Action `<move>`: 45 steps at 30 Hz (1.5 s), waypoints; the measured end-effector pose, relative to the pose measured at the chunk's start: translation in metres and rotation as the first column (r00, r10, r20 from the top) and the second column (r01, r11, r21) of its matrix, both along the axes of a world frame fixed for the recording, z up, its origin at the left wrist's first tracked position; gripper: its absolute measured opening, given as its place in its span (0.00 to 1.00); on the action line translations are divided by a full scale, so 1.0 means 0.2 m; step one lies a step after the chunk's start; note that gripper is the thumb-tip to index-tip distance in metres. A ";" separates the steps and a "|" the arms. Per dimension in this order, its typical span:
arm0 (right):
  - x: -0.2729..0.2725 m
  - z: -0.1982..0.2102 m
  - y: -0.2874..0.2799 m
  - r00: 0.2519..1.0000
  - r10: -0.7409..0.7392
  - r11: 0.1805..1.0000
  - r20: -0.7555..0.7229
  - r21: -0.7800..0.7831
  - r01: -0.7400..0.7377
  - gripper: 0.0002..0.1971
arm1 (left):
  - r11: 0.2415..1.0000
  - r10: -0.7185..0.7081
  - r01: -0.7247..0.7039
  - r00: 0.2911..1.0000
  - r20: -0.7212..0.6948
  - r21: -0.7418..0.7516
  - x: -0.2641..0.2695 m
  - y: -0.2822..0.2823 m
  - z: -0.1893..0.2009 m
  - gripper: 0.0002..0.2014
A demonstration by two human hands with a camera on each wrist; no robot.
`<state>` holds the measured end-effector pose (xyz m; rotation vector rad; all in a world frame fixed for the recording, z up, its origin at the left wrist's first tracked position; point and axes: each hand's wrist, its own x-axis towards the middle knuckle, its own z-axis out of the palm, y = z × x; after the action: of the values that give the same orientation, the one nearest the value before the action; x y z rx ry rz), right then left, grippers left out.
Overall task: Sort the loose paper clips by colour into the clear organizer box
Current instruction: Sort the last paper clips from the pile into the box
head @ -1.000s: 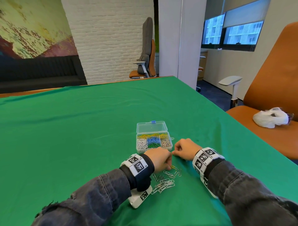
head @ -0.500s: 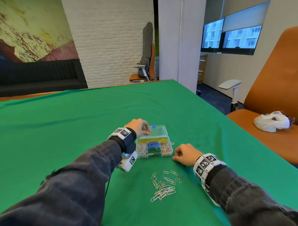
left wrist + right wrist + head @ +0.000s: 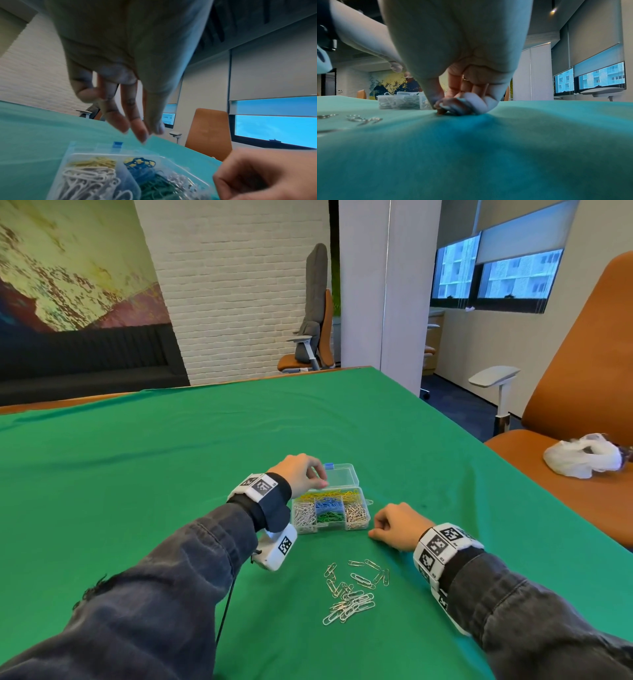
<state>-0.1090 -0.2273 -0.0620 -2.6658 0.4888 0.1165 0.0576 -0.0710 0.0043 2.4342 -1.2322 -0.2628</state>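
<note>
1. Hovering over the rear left corner of the organizer box (image 3: 330, 510), the left hand (image 3: 301, 474) has its fingers loosely extended, pointing down; it grasps nothing. The left wrist view confirms this: fingers (image 3: 137, 129) straight and slightly spread, no clip between them, tips above the open lid (image 3: 340, 474) with its blue latch (image 3: 118, 144).
2. The box sits on the green cloth (image 3: 137, 474) between the two hands. Head view shows yellow clips in the back row, white, blue over green, and silver in the front row. The left wrist view shows the dividers more closely, but blurred.
3. Loose paper clips (image 3: 352, 594), all silver-looking, lie in a pile in front of the box, nearer the person.
4. The right hand (image 3: 397, 527) rests on the cloth just right of the box's front right corner, fingers curled under. Right wrist view shows the fingertips (image 3: 453, 106) pressed to the cloth, thumb against them; whether a clip is pinched there I cannot tell.
5. An orange chair (image 3: 582, 405) at far right carries a white bundle (image 3: 582, 458).
</note>
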 end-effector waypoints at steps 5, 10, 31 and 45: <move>-0.01 0.00 0.00 1.000 -0.005 1.000 0.008 -0.006 0.005 0.16 | 0.986 -0.047 0.032 0.995 0.088 0.165 -0.10 0.05 -0.04 0.11; -0.01 0.00 0.01 1.000 -0.001 1.000 0.004 -0.007 0.001 0.15 | 0.967 -0.087 0.056 0.989 0.116 0.249 -0.10 0.01 -0.07 0.17; -0.01 0.00 0.00 1.000 0.002 1.000 -0.008 -0.026 -0.002 0.16 | 0.959 -0.123 0.077 0.980 0.157 0.272 -0.14 -0.20 -0.05 0.19; 0.00 -0.02 -0.02 1.000 0.005 0.999 0.004 -0.033 -0.005 0.15 | 0.973 -0.142 0.109 0.978 0.152 0.205 -0.18 -0.15 0.05 0.21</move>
<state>-0.1080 -0.2305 -0.0656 -2.6988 0.4871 0.1057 0.0221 -0.1011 0.0148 2.5915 -1.5014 -0.2307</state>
